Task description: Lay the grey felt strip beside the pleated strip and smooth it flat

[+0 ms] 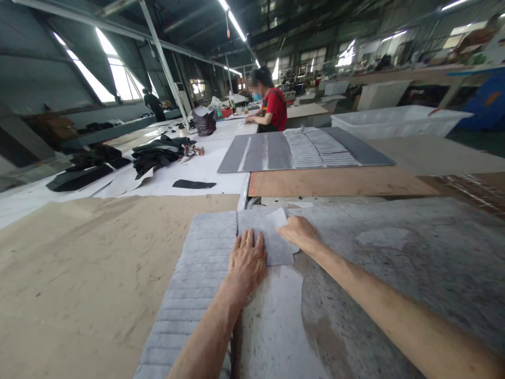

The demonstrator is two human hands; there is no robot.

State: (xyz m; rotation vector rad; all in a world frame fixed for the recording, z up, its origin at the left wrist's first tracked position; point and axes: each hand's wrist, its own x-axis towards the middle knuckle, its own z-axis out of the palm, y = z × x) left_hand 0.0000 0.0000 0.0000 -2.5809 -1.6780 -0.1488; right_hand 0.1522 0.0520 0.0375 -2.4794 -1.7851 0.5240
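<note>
My left hand (248,261) lies flat with its fingers stretched out, pressing on the seam between a row of grey fabric strips (193,284) and a single grey fabric piece (268,237). My right hand (300,231) rests on the right edge of that same piece, fingers curled down beside a small white paper tab (278,217); what its fingers pinch, if anything, is hidden. Both pieces lie on a grey, glue-stained board (394,263).
Brown paper (98,252) covers the table to my left. Ahead lie a plywood sheet (335,181) and a dark board with more grey strips (303,150). A person in red (272,105) works at the far end, near piles of dark fabric (158,152). A white bin (398,121) stands to the right.
</note>
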